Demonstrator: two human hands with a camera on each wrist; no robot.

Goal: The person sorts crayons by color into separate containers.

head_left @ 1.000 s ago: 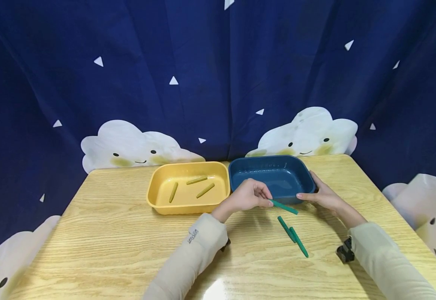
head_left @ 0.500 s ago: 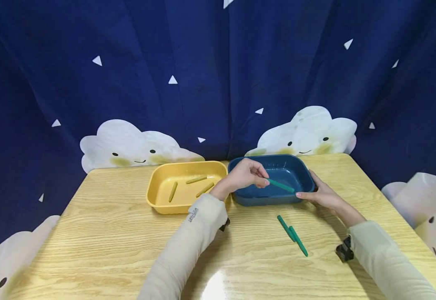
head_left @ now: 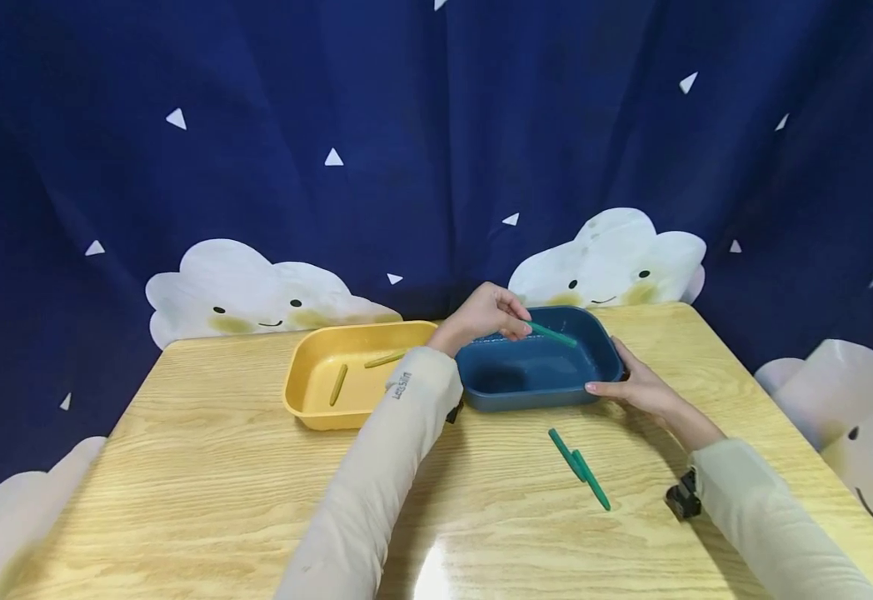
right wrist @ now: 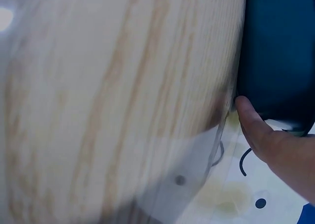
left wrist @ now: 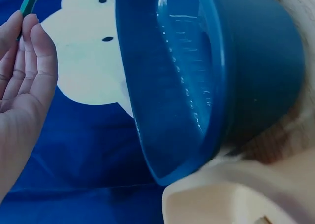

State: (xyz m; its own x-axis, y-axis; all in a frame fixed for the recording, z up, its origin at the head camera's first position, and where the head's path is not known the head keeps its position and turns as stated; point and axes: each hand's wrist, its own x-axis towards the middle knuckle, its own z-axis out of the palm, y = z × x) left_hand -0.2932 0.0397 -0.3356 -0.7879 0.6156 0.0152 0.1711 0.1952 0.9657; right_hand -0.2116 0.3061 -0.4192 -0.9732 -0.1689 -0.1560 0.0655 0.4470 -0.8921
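Note:
My left hand (head_left: 485,317) pinches a green crayon (head_left: 552,333) between thumb and fingertips, above the blue bin (head_left: 526,400). In the left wrist view only part of that crayon (left wrist: 30,1) shows at the top edge, in the left fingers (left wrist: 44,42). At the bin's right end, my right hand (head_left: 642,387) holds the front corner, thumb on the front wall and fingers along the side. The right wrist view shows the thumb (right wrist: 253,123) against the bin's wall (right wrist: 275,51). Two more green crayons (head_left: 592,482) lie touching on the table in front of the bin.
Left of the blue bin stands a yellow bin (head_left: 297,392) holding yellow crayons (head_left: 338,385), partly hidden by the left sleeve. Both sit on a wooden table (head_left: 204,483). A dark blue curtain (head_left: 376,83) with white clouds hangs behind the table.
My left hand has carried the green crayon up and away from the bin's front side, over its inside toward the back. The right hand stays at the bin's right corner.

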